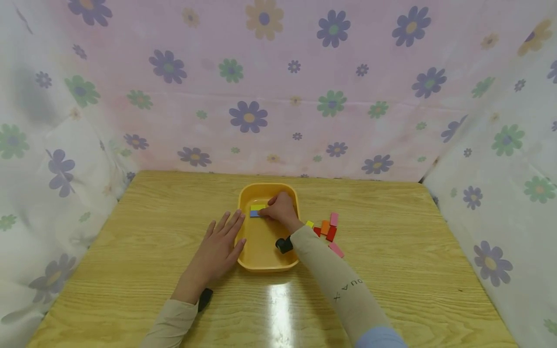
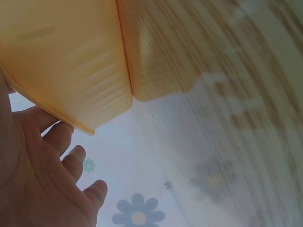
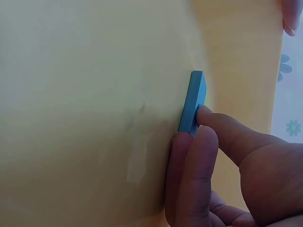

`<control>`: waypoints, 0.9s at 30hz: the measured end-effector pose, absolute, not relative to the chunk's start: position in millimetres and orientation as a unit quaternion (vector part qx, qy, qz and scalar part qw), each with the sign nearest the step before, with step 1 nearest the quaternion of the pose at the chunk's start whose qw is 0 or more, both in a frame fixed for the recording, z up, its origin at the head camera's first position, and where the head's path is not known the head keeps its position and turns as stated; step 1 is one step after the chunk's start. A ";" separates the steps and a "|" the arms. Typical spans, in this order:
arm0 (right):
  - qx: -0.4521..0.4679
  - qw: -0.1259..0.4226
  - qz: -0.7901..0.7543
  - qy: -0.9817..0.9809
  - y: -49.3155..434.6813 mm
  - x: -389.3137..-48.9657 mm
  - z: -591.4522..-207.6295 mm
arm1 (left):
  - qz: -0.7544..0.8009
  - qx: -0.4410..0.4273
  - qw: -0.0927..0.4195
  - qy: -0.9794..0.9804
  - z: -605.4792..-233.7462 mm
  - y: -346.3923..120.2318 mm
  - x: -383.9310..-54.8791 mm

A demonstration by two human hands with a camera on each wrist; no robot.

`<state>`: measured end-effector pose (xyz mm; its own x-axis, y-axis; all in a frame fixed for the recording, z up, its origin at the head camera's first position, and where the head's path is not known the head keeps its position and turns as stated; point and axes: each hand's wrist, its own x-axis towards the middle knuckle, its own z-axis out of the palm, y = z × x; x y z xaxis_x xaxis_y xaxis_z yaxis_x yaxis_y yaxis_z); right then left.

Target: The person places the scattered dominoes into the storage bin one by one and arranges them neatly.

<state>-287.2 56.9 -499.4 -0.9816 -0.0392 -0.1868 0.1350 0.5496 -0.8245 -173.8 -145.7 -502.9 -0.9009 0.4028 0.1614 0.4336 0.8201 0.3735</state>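
An orange-yellow plastic tray [image 1: 259,251] stands on the wooden table. Inside it, toward the far left, a flat blue block [image 1: 254,214] lies right beside a yellow block [image 1: 257,207]. My right hand [image 1: 282,212] reaches into the tray and pinches the right end of the blue block. In the right wrist view, the thumb presses on the face of the blue block [image 3: 191,101] while fingertips meet its near end. My left hand [image 1: 219,253] rests at the tray's left rim with its fingers extended; the left wrist view has those fingers [image 2: 60,137] along the rim.
Right of the tray, partly behind my right forearm, lie several loose flat blocks: a pink one [image 1: 334,219], an orange one [image 1: 325,227], a red one [image 1: 331,234] and a yellow one [image 1: 309,224]. A flowered curtain [image 1: 278,135] encloses the table [image 1: 391,251] at the back and sides.
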 end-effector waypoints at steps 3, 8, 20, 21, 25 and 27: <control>0.024 0.091 -0.474 0.875 57.8 -287.0 -499.8 | -0.203 -0.219 0.039 -0.954 -503.3 -145.3 -174.0; 0.018 0.093 -0.479 0.872 58.5 -286.4 -499.9 | -0.201 -0.219 0.039 -0.954 -502.9 -144.9 -173.7; 0.012 0.129 -0.450 0.884 61.5 -285.2 -481.3 | -0.191 -0.217 0.034 -0.957 -500.0 -145.0 -174.1; 0.011 0.130 -0.452 0.883 63.0 -283.9 -477.3 | -0.191 -0.217 0.034 -0.957 -499.6 -144.8 -174.2; -0.001 0.135 -0.477 0.868 71.3 -275.8 -459.1 | -0.192 -0.218 0.037 -0.956 -498.9 -144.0 -173.8; -0.008 0.135 -0.499 0.856 77.1 -271.2 -450.9 | -0.193 -0.217 0.036 -0.956 -499.0 -143.8 -172.7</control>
